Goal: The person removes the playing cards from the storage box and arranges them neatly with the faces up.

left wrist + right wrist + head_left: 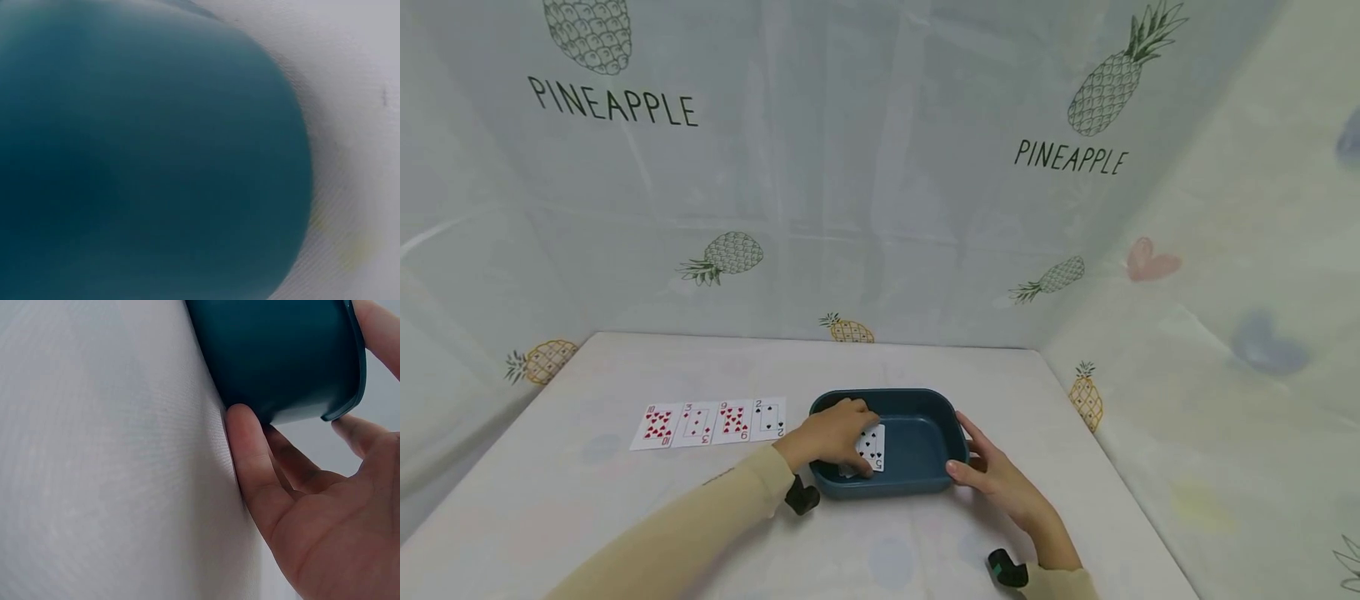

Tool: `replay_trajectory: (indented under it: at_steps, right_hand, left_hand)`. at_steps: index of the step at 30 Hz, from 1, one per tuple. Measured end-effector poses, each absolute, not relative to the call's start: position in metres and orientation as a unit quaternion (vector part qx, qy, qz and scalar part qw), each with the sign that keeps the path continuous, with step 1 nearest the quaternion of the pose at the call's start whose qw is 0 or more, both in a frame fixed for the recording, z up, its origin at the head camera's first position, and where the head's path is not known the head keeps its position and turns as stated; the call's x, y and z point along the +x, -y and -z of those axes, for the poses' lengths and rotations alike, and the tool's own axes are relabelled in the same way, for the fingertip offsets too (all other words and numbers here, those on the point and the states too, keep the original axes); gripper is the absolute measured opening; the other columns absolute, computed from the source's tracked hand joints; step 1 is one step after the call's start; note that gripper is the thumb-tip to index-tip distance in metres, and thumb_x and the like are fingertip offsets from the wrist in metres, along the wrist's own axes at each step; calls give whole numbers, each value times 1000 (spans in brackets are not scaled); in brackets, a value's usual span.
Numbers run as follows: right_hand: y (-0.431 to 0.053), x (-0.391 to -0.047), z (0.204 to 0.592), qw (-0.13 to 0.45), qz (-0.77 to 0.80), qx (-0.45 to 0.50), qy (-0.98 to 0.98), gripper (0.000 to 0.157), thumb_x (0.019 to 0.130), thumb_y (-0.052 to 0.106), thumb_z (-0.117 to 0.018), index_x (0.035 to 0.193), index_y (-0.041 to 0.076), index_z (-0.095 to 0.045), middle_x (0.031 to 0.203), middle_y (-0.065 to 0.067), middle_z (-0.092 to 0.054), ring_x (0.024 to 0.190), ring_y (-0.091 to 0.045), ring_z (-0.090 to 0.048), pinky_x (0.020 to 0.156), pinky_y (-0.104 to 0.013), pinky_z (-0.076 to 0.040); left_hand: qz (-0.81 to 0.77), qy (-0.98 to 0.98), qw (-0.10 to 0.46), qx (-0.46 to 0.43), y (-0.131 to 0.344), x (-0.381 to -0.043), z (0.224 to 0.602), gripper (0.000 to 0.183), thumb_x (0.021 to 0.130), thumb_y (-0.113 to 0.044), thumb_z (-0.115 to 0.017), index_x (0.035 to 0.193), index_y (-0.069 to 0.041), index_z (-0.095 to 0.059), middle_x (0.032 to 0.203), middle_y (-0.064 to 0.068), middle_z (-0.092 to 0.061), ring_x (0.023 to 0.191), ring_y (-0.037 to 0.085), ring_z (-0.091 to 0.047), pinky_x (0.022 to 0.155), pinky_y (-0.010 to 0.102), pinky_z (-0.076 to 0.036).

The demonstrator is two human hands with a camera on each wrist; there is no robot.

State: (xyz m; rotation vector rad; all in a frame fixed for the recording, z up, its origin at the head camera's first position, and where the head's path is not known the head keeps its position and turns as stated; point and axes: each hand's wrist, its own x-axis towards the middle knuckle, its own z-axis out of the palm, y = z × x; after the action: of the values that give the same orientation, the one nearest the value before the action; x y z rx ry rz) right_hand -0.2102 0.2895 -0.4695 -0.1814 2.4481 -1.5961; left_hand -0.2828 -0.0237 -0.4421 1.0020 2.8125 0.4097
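A dark teal oval dish [921, 442] stands on the table, and its curved wall fills most of the left wrist view. Inside its left part lie playing cards [876, 448], a five of spades uppermost. My left hand [833, 432] reaches over the left rim and grips the cards between thumb and fingers; its fingers partly cover them. At the right end of the dish, my right hand [1006, 482] holds the wall with thumb and fingers spread around it. The right wrist view shows those fingers [247, 440] low against the dish.
Left of the dish, several face-up playing cards lie in a row: a ten of hearts [657, 426], a three of diamonds [696, 423], a nine of hearts [732, 421] and a black two [768, 418]. A white cloth covers the table [700, 367]; pineapple-printed curtains [880, 183] hang behind.
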Motion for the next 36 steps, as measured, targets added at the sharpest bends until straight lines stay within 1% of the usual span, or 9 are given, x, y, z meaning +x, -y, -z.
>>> replay_trajectory:
  at_steps: [7,15,22,24,27,34,36]
  right_hand:
    - [-288,-209,468,106,545,-62,-829,83,102,26,-72,170,36,-24,162,-24,-42,137,-34,-57,106,-45,-51]
    - [-286,-210,470,107,546,-49,-830,82,101,28,-73,167,42,-28,162,-21,-43,137,-33,-57,110,-52,-49]
    - [-288,-210,470,103,545,-55,-830,83,102,27,-73,169,36,-25,162,-24,-42,138,-36,-56,109,-52,-49]
    - [-289,-210,471,104,546,-53,-829,83,101,27,-73,169,37,-25,162,-24,-42,138,-35,-56,109,-52,-49]
    - [-289,-211,472,105,549,-51,-828,83,101,27,-73,168,39,-27,163,-23,-42,138,-35,-56,109,-51,-50]
    - [-288,-211,472,102,549,-53,-828,83,101,27,-74,168,38,-28,162,-24,-43,136,-34,-57,106,-49,-52]
    - [-288,-210,471,103,548,-55,-828,83,101,26,-73,169,37,-27,161,-24,-43,136,-34,-57,105,-48,-53]
  left_hand:
    - [-133,-932,54,331,24,-284,446,84,76,-51,-95,145,-12,-65,132,2,-62,109,16,-53,93,38,-55]
    - [-133,-929,43,342,26,-286,449,85,77,-54,-93,145,-12,-65,130,1,-59,105,15,-52,89,34,-54]
    - [-149,-927,41,341,26,-286,449,83,77,-55,-93,144,-15,-66,129,-1,-57,103,13,-50,84,31,-52]
    - [-153,-927,39,341,25,-286,449,83,77,-56,-92,144,-15,-66,129,-2,-57,103,13,-49,83,31,-51]
    - [-154,-926,35,343,26,-287,450,82,78,-56,-92,145,-16,-65,129,-3,-56,103,12,-48,83,29,-50]
    - [-190,-913,29,359,29,-288,445,80,79,-50,-93,143,-11,-66,127,0,-57,107,14,-49,89,32,-51]
    - [-195,-911,28,363,30,-288,442,80,79,-48,-94,143,-10,-65,127,1,-57,108,15,-49,88,31,-51]
